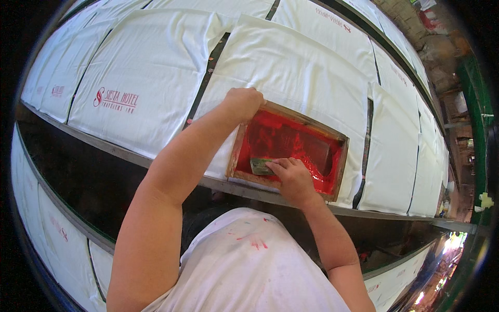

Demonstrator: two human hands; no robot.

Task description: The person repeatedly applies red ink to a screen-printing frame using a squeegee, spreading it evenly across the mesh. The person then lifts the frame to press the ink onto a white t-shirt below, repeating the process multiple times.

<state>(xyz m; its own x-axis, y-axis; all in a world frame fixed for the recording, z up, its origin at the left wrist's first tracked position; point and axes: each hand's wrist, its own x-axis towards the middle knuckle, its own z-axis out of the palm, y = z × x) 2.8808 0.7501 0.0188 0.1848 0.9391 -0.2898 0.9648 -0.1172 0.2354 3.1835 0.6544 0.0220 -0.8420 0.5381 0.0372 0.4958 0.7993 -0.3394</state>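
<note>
Red ink fills wooden screen frame; right hand grips squeegee.

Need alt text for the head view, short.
A person's left hand steadies a wooden screen-printing frame full of red ink on a white shirt, while the right hand presses a squeegee inside it. More white shirts lie along the long table.

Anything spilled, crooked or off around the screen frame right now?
Nothing serious. The wooden frame lies slightly askew on its white shirt; red ink stays inside it. Only oddity: red smears on the person's own shirt.
</note>
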